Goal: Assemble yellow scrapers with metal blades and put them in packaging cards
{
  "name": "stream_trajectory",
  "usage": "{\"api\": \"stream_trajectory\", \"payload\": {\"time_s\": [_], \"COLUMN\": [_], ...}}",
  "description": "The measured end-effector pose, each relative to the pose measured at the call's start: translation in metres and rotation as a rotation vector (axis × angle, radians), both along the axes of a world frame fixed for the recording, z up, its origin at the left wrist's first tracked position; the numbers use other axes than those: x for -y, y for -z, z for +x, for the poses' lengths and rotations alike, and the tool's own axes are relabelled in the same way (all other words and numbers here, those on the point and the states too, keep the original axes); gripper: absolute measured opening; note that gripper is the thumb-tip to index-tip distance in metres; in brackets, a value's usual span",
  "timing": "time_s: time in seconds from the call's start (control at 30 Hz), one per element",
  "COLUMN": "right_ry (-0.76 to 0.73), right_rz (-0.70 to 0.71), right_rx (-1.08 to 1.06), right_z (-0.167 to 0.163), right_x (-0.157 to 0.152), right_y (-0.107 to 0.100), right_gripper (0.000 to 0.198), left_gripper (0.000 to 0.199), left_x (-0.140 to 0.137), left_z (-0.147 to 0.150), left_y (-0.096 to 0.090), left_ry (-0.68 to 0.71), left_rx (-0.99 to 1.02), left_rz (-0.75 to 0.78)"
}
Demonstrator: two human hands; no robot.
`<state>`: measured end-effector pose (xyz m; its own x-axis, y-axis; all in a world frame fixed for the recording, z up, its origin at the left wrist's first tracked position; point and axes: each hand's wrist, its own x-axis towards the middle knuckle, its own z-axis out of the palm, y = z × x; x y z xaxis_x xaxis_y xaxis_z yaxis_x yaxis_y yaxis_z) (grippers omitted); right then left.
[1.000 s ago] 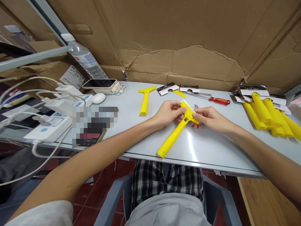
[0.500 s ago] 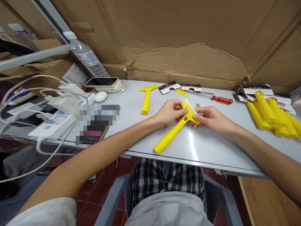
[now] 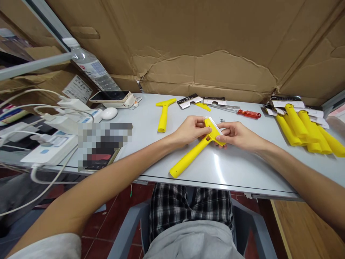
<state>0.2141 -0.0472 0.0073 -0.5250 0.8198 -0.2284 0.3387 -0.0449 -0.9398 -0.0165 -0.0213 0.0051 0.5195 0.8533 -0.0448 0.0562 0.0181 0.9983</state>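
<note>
Both hands grip the head of a yellow scraper point(image 3: 192, 157), whose handle slants down to the left over the table's front edge area. A pale blade strip point(image 3: 215, 125) runs along the far edge of its head. My left hand point(image 3: 192, 130) pinches the head's left end, thumb on top. At the other end, my right hand point(image 3: 237, 136) pinches the head between thumb and fingers; some fingertips are hidden beneath. Behind my left hand lies another yellow scraper handle point(image 3: 163, 117). Small metal screws point(image 3: 222, 121) appear to lie just beyond the held head.
A red-handled screwdriver point(image 3: 249, 114) and black-and-white cards point(image 3: 189, 101) lie at the back. Several yellow scrapers with cards point(image 3: 306, 127) are piled on the right. A power strip point(image 3: 50, 149), phone point(image 3: 111, 96) and water bottle point(image 3: 93, 66) occupy the left. Cardboard point(image 3: 205, 43) stands behind.
The camera view has shifted slightly, so everything on the table sits a little further left. Both hands keep their hold on the scraper head, with barely any change in grip.
</note>
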Motion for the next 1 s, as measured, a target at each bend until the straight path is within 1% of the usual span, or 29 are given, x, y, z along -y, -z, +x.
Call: {"api": "stream_trajectory", "payload": {"time_s": [0.07,0.2,0.27,0.47,0.6,0.73,0.83,0.93,0.97,1.0], "right_ry": [0.018,0.091,0.094,0.080,0.018,-0.036,-0.039,-0.023,-0.018,-0.011], "right_rz": [0.002,0.015,0.010,-0.006,0.020,0.069,0.097,0.096,0.088,0.076], "right_rx": [-0.008,-0.025,-0.028,-0.015,-0.007,0.018,0.036,0.036,0.034,0.034], "right_z": [-0.001,-0.002,-0.002,0.000,0.002,0.003,0.003,0.000,-0.001,-0.002], "right_x": [0.001,0.001,0.000,-0.002,-0.001,0.000,0.001,0.003,0.003,0.003], "right_y": [-0.001,-0.001,-0.001,0.002,0.002,0.001,0.003,0.004,0.004,0.004], "right_gripper": [0.088,0.087,0.088,0.092,0.090,0.084,0.080,0.079,0.079,0.078], "left_gripper": [0.006,0.021,0.024,0.017,0.009,0.010,0.007,0.008,0.012,0.024], "left_x": [0.000,-0.001,-0.002,-0.001,0.000,0.000,0.000,0.002,0.003,0.004], "left_z": [-0.001,-0.002,-0.001,0.000,0.000,0.000,0.001,0.003,0.004,0.004], "left_y": [-0.001,0.000,0.002,0.007,0.009,0.009,0.009,0.008,0.008,0.007], "left_ry": [-0.001,-0.010,-0.014,0.034,0.077,0.110,0.088,0.026,-0.007,-0.039], "left_rx": [0.000,-0.026,-0.035,0.014,0.035,0.033,0.031,0.005,-0.009,-0.024], "left_rz": [0.005,0.042,0.060,0.104,0.146,0.161,0.164,0.141,0.129,0.117]}}
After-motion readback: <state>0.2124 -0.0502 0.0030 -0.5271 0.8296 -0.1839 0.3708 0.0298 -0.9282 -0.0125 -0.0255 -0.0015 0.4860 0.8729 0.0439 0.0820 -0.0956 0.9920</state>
